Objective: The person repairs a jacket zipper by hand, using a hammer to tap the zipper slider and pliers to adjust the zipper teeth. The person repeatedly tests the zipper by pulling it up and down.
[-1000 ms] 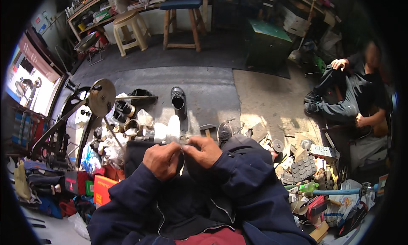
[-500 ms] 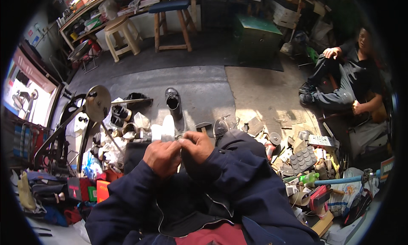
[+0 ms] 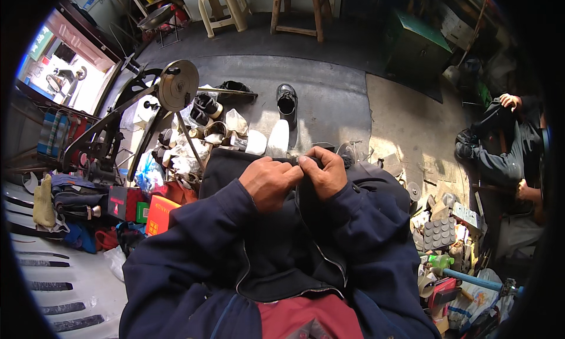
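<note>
Both hands are up at the centre of the frame, knuckle to knuckle. The left hand (image 3: 269, 181) and the right hand (image 3: 322, 173) are each curled tight, fingers pinching the top edge of a dark navy fabric garment (image 3: 235, 168) that drapes over the lap. That pinched edge runs left to right across the middle of the frame, a thin dark strip stretched between the two sets of fingertips, and the cloth falls away below and to the left of the left hand. What exactly sits inside the pinch is too small to tell.

Just above the hands, on the grey floor mat (image 3: 335, 97), a white shoe-shaped form (image 3: 278, 139) points up the frame, and beyond it a black leather shoe (image 3: 286, 100) stands with its opening toward the camera. Upper left, a black cast-iron stitching machine with a round metal wheel (image 3: 176, 86) leans over a heap of shoes and rags. Lower left, an orange cardboard box (image 3: 158, 214). Far right, another person's hand (image 3: 509, 100) rests on dark cloth.
</note>
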Motion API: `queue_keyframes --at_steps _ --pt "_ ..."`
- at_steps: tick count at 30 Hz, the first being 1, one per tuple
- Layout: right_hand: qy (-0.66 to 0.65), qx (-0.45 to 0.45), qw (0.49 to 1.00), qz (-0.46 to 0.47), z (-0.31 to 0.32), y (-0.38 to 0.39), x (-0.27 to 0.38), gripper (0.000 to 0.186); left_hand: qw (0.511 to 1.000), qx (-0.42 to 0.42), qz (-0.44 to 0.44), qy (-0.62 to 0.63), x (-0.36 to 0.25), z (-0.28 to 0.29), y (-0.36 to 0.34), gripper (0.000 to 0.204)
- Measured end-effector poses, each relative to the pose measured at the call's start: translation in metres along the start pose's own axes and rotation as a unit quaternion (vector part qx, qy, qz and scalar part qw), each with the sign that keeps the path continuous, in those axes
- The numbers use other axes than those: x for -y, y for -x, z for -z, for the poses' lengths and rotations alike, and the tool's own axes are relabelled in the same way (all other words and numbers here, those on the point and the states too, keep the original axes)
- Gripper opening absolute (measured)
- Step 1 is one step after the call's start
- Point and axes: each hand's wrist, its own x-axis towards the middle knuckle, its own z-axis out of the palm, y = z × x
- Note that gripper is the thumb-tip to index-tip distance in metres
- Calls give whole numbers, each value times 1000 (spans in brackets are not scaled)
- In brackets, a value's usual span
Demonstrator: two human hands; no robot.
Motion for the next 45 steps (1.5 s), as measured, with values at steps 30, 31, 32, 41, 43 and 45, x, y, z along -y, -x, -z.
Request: queue_keyframes --at_steps 30,31,32,41,43,45 --pt "-256 78 960 -84 25 -9 8 27 989 -38 -9 142 -34 -3 42 17" --pt "-258 82 959 -85 25 -9 8 26 989 -39 -8 145 -34 -2 41 17" --pt "-260 85 958 -85 25 -10 7 25 988 -34 -6 148 -34 -1 41 17" --pt "-243 79 962 -99 24 -8 4 20 984 -40 7 172 -32 -2 42 16" --pt "-224 75 968 -90 24 -8 4 20 982 -54 1 184 -31 -2 41 16" --pt "-226 74 967 -92 22 -8 5 18 979 -55 -5 194 -31 -1 40 17"
